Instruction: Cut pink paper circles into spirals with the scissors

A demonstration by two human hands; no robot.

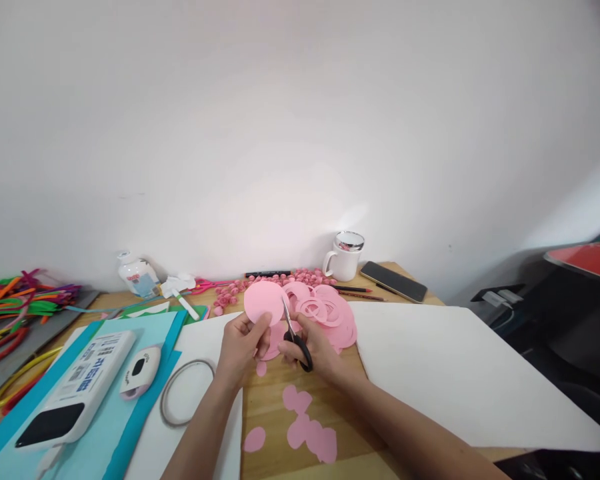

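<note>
My left hand [244, 343] pinches a round pink paper disc [263, 301] by its lower edge, holding it up over the table. In my right hand [316, 343] is a pair of scissors [299, 347] with black handles, its blades pointing up along the disc's right edge. Whether the blades bite into the paper I cannot tell. Just behind my hands lies a pile of pink paper rings and discs [330, 313]. Small pink paper pieces [305, 433] are scattered on the wood in front of me.
Small pink rolled pieces [305, 277] lie along the wall near a white mug [345, 260] and a phone [394, 281]. White boards [460, 373] flank the wood. Leftward are a power bank [87, 380], a tape ring [164, 400], a bottle [137, 275] and colourful pipe cleaners [25, 300].
</note>
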